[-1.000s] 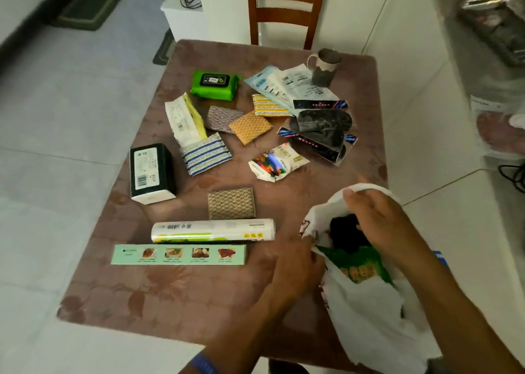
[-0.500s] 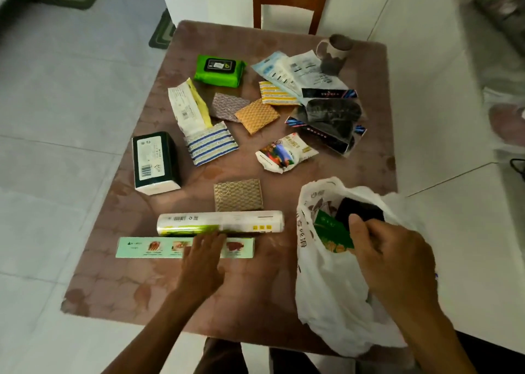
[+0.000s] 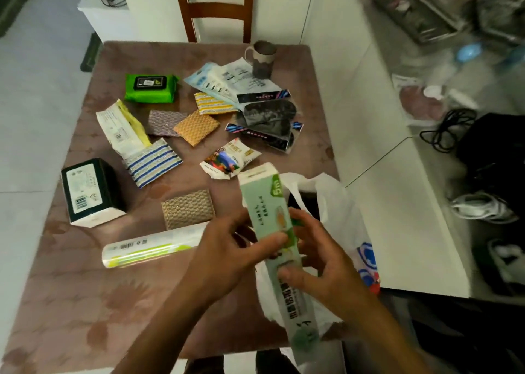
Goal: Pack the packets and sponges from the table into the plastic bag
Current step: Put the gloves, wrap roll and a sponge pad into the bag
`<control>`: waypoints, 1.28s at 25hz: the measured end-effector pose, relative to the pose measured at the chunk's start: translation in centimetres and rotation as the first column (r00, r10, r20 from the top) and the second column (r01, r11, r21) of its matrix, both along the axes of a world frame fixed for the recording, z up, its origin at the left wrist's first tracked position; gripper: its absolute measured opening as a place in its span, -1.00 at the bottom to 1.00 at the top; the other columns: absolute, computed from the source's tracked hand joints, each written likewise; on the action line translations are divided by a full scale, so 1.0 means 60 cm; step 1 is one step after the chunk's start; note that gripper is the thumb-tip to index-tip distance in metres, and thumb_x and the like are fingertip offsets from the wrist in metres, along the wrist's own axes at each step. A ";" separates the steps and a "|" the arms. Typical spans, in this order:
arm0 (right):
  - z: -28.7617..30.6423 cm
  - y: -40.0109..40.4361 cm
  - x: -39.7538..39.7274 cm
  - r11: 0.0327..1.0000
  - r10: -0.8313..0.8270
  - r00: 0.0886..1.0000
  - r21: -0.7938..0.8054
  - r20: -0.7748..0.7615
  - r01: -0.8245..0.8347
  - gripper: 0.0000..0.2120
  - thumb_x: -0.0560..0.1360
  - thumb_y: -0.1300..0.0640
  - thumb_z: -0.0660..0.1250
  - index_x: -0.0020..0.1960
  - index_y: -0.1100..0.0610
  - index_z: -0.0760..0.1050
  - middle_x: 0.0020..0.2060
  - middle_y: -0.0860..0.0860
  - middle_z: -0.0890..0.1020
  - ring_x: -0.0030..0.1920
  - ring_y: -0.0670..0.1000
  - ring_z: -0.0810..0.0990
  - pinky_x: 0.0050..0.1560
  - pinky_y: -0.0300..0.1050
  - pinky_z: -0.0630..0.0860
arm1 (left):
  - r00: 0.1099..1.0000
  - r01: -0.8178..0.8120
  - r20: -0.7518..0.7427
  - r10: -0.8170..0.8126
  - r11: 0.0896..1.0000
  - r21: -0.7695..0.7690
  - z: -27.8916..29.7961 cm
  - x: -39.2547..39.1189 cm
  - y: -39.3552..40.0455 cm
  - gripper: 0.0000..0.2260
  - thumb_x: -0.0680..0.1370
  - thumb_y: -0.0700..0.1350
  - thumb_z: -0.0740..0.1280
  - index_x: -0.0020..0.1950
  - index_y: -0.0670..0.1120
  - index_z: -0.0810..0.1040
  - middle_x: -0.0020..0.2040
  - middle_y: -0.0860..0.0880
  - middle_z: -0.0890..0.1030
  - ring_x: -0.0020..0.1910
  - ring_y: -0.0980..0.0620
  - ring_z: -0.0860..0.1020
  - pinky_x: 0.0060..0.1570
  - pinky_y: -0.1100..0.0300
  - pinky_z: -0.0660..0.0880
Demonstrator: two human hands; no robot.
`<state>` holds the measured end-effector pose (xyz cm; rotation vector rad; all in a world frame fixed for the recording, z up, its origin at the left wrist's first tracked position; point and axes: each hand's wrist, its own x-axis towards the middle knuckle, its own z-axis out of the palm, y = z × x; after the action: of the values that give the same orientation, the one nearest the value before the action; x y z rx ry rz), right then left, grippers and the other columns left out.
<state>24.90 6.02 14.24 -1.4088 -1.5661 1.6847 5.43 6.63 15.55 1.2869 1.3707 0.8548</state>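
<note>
A long pale-green box point(image 3: 265, 203) is held lengthwise above the white plastic bag point(image 3: 341, 211) at the table's right front. My left hand point(image 3: 227, 257) and my right hand point(image 3: 318, 262) both grip its middle. On the brown table point(image 3: 85, 302) lie a white-green roll point(image 3: 153, 248), a tan sponge point(image 3: 187, 208), a striped blue sponge point(image 3: 153, 162), an orange sponge point(image 3: 196, 126), a purple sponge point(image 3: 163, 122), a yellow striped sponge point(image 3: 213, 105), a green wipes pack point(image 3: 150, 88), a black box point(image 3: 91, 193), a colourful snack packet point(image 3: 230, 159), a white-yellow packet point(image 3: 122, 129) and dark packets point(image 3: 267, 120).
A mug point(image 3: 262, 59) stands at the table's far edge, with a wooden chair point(image 3: 216, 7) behind it. White flat packets point(image 3: 224, 79) lie by the mug. A white counter point(image 3: 383, 174) runs along the right. Shoes and a dark bag point(image 3: 494, 157) sit on the floor beyond.
My left hand picked the long green box up from the table's front and swung it over to the bag. My right hand left the bag's rim and took hold of the box too.
</note>
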 end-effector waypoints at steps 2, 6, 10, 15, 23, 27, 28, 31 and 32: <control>0.015 0.032 0.024 0.985 -0.168 0.986 0.039 -0.022 0.169 -0.53 0.32 -0.04 0.48 0.18 -0.24 0.41 0.06 -0.30 0.63 0.04 -0.20 0.64 -0.14 -0.28 0.61 | 0.995 0.071 0.065 -0.071 0.997 0.000 -0.014 0.057 0.025 -0.62 0.47 0.16 0.38 0.20 0.01 0.59 0.05 0.09 0.67 -0.09 0.15 0.64 -0.25 0.27 0.56; 0.001 0.118 0.112 0.786 -0.592 0.790 0.104 -0.163 0.610 -0.61 0.44 0.24 0.45 0.09 -0.16 0.44 0.04 -0.14 0.65 0.04 -0.13 0.65 0.09 0.00 0.60 | 0.884 0.261 -0.338 -0.324 0.940 -0.218 -0.119 0.110 0.040 -0.37 0.48 0.19 0.34 0.50 0.12 0.21 0.40 -0.02 0.44 0.23 -0.01 0.51 0.17 0.01 0.51; -0.020 0.177 0.133 0.810 -0.550 0.808 0.101 -0.211 0.578 -0.61 0.49 0.28 0.39 0.13 -0.13 0.38 0.10 -0.02 0.60 0.11 -0.01 0.63 0.17 0.10 0.57 | 0.597 0.471 -0.631 -0.496 0.853 -0.225 -0.170 0.134 -0.032 -0.58 0.54 0.00 0.30 0.40 0.06 0.40 0.30 -0.05 0.54 0.24 -0.06 0.53 0.25 0.06 0.47; -0.013 0.146 0.117 0.808 -0.544 0.804 0.110 -0.238 0.579 -0.61 0.45 0.25 0.45 0.11 -0.13 0.42 0.13 -0.04 0.60 0.10 -0.04 0.64 -0.02 -0.07 0.64 | 0.643 0.618 -0.564 -0.518 0.786 -0.018 -0.115 0.083 -0.091 -0.74 0.52 0.00 0.20 0.10 0.10 0.63 0.13 0.15 0.62 0.10 0.16 0.58 0.17 0.38 0.45; -0.131 0.040 0.067 0.946 -0.144 0.922 -0.223 0.359 0.234 -0.53 0.42 0.00 0.45 0.24 -0.09 0.31 0.12 -0.09 0.61 0.02 -0.07 0.62 0.07 0.02 0.60 | 0.764 0.483 -0.527 -0.371 0.871 0.088 -0.117 0.072 -0.069 -0.82 0.37 -0.15 0.22 -0.26 0.01 0.62 -0.14 0.09 0.66 -0.17 0.16 0.59 -0.12 0.32 0.54; -0.139 0.053 0.057 0.972 -0.141 0.921 -0.126 0.364 0.198 -0.26 0.44 -0.19 0.38 0.48 -0.13 0.08 0.28 -0.08 0.52 0.20 0.00 0.55 0.13 -0.02 0.52 | 0.718 0.266 -0.688 -0.105 0.955 0.132 -0.182 0.094 -0.020 -0.73 0.45 0.14 0.29 0.06 0.10 0.63 0.30 -0.04 0.47 0.25 -0.03 0.41 0.15 0.05 0.45; -0.140 0.056 0.056 0.981 -0.130 0.915 -0.088 0.382 0.176 -0.22 0.47 -0.20 0.34 0.52 -0.12 -0.01 0.32 -0.06 0.48 0.24 0.02 0.52 0.12 -0.04 0.49 | 0.720 0.238 -0.690 -0.076 0.961 0.142 -0.187 0.102 0.002 -0.69 0.44 0.19 0.31 0.10 0.11 0.61 0.32 -0.05 0.44 0.27 -0.06 0.39 0.15 0.01 0.43; -0.151 0.055 0.059 0.970 -0.228 0.854 0.033 0.467 0.240 -0.21 0.50 -0.21 0.26 0.56 -0.05 -0.10 0.39 0.04 0.42 0.32 0.10 0.48 0.20 0.01 0.47 | 0.730 0.184 -0.682 -0.048 0.974 0.129 -0.178 0.119 0.075 -0.69 0.44 0.17 0.34 0.13 0.11 0.54 0.38 -0.07 0.35 0.34 -0.10 0.30 0.22 -0.06 0.37; -0.159 0.051 0.059 0.961 -0.265 0.836 0.066 0.480 0.267 -0.21 0.49 -0.24 0.26 0.56 -0.05 -0.08 0.40 0.05 0.41 0.34 0.11 0.46 0.26 0.06 0.47 | 0.736 0.176 -0.675 -0.045 0.976 0.127 -0.175 0.121 0.098 -0.71 0.45 0.15 0.34 0.14 0.11 0.52 0.42 -0.07 0.31 0.39 -0.12 0.26 0.28 -0.10 0.32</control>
<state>28.43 9.08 4.72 -2.0632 -1.5087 1.2237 12.70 12.51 5.04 1.9232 1.7696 0.4356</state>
